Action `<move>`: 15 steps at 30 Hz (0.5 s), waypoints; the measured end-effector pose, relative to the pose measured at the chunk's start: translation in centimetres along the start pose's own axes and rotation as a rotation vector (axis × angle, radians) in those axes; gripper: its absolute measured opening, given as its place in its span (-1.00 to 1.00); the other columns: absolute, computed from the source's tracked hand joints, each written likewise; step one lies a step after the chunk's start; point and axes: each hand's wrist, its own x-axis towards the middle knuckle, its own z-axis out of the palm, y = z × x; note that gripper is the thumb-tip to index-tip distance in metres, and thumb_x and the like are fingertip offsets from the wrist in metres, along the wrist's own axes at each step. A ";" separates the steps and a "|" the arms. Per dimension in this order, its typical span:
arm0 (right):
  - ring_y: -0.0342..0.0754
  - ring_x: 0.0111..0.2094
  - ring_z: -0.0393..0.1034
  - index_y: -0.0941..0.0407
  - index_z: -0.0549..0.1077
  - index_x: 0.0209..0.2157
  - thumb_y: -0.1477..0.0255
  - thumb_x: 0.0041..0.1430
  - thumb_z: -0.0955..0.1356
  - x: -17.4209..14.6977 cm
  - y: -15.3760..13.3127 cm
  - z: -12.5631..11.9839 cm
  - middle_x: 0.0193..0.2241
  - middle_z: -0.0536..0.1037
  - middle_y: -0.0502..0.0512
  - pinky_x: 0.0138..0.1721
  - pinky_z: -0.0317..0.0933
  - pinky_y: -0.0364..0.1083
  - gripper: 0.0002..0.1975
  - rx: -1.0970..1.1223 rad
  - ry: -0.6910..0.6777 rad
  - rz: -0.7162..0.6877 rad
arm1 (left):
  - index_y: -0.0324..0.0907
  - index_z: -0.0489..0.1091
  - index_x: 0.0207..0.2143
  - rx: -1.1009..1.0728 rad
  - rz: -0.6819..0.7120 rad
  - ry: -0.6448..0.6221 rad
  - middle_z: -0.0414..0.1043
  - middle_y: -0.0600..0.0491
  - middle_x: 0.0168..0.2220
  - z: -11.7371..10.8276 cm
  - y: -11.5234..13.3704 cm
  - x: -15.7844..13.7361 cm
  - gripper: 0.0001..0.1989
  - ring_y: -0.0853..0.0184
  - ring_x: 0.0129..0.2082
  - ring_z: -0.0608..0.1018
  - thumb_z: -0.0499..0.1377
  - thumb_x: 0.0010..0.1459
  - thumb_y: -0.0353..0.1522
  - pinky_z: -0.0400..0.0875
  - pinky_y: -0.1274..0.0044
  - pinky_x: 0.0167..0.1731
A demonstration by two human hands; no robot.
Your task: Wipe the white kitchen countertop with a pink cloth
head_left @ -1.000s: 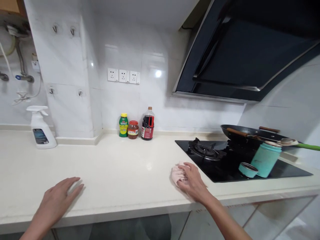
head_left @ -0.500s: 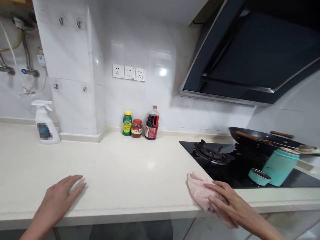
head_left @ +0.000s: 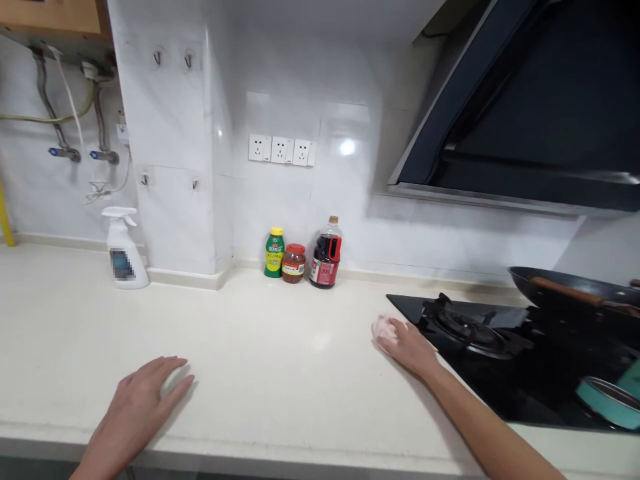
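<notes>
Beside the left edge of the black gas hob, my right hand presses a pale pink cloth onto the white countertop. Its fingers are closed over the cloth, and most of the cloth is covered by the hand. My left hand rests near the counter's front edge at the left. Its fingers are stretched out, with the thumb apart and nothing held.
On the right lies the gas hob with a wok and a teal lid-like cup. Against the wall stand a green bottle, a red-lidded jar and a dark sauce bottle. A white spray bottle stands left.
My right hand has moved the cloth from the counter's front edge back along the hob's left side. The view has turned to the right. My left hand keeps its place near the front edge.
</notes>
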 end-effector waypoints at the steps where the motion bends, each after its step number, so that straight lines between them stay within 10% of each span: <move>1: 0.31 0.06 0.36 0.01 0.26 0.26 0.04 0.22 0.25 1.1 -1.8 0.4 0.21 0.26 0.34 0.07 0.17 0.28 -0.36 0.006 -0.020 -0.013 | -0.03 0.52 -0.01 0.001 -0.006 0.004 0.54 -0.01 0.07 -0.1 0.2 0.0 -0.49 0.07 0.14 0.49 0.07 0.20 0.06 0.31 0.23 0.17; 9: 0.33 0.26 0.11 -0.09 0.27 0.26 0.04 0.17 0.36 -1.7 -19.2 1.7 0.30 0.17 0.30 0.23 -0.12 0.33 -0.34 0.152 -0.191 -0.527 | -0.03 0.55 -0.07 -0.087 -0.102 -0.035 0.55 -0.01 0.06 -1.9 1.8 0.2 -0.50 0.07 0.13 0.50 0.06 0.17 0.04 0.32 0.24 0.13; 15: 0.16 0.36 -0.04 -0.24 0.22 0.28 0.03 0.16 0.38 -10.2 -18.8 0.2 0.36 0.12 0.11 0.33 -0.26 0.25 -0.33 0.228 -0.260 -0.809 | -0.06 0.55 -0.05 -0.107 -0.103 -0.043 0.54 -0.03 0.07 -2.3 2.0 -0.1 -0.48 0.07 0.12 0.50 0.04 0.18 0.03 0.35 0.28 0.11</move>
